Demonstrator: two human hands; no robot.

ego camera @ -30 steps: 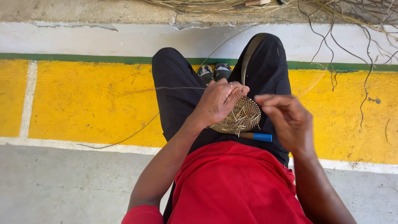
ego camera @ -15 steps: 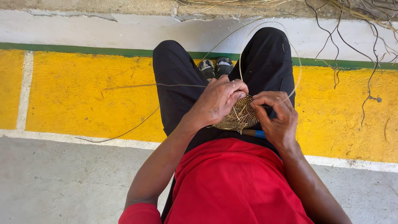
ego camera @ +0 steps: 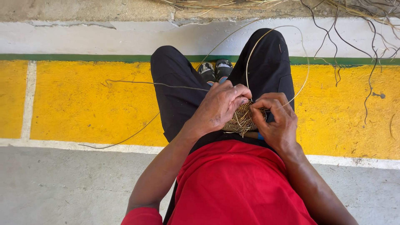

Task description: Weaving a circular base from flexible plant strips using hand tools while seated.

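So the small woven disc (ego camera: pixel 241 120) sits on the person's lap, right between both hands above the black trousers (ego camera: pixel 175 96). Left hand (ego camera: pixel 218 107) is clamped over its top-left edge, fingers curled down onto the weave. Right hand (ego camera: pixel 276 121) pinches the right edge, thumb and fingers closed on it along with a thin strand (ego camera: pixel 307 62) that loops up over the right knee. Both hands cover most of the disc, so you only see the middle bit. A blue-tipped tool (ego camera: pixel 259 136) pokes out under the right hand. Another long strand (ego camera: pixel 146 83) trails left across the yellow floor (ego camera: pixel 83 104). Shoes (ego camera: pixel 216 69) peek between the knees, dry twigs (ego camera: pixel 354 33) top right. Compared with a second ago, the right hand has come in from hovering off to the side and now grips the disc.
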